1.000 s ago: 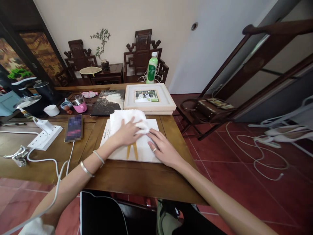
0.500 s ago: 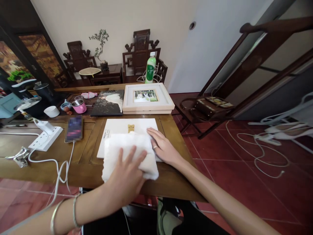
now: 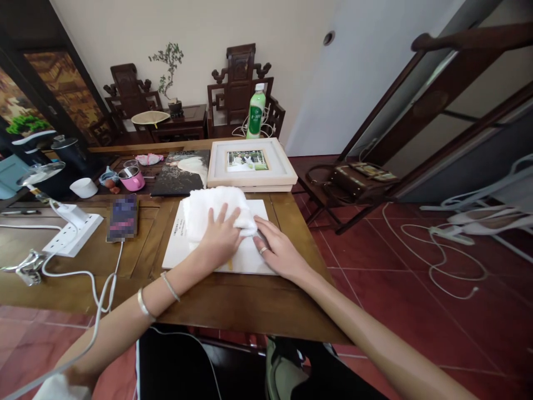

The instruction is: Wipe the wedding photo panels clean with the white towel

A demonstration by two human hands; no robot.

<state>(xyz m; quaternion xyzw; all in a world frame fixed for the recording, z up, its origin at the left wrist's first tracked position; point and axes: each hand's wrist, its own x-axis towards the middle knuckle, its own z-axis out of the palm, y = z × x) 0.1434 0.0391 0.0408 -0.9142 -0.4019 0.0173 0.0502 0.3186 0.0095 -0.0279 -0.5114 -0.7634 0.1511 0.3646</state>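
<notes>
You can read no words for certain: the white lettering (image 3: 255, 117) on the green label (image 3: 254, 126) of the bottle (image 3: 257, 100) is too blurred, and the black print (image 3: 177, 226) near the white board's (image 3: 182, 258) left edge is too small.

A fluffy white towel (image 3: 214, 201), folded and slightly rumpled, covers the far, left-of-centre part of a thin white panel (image 3: 250, 259), which lies flat on the tabletop (image 3: 254, 308), dark print near its left edge.
</notes>
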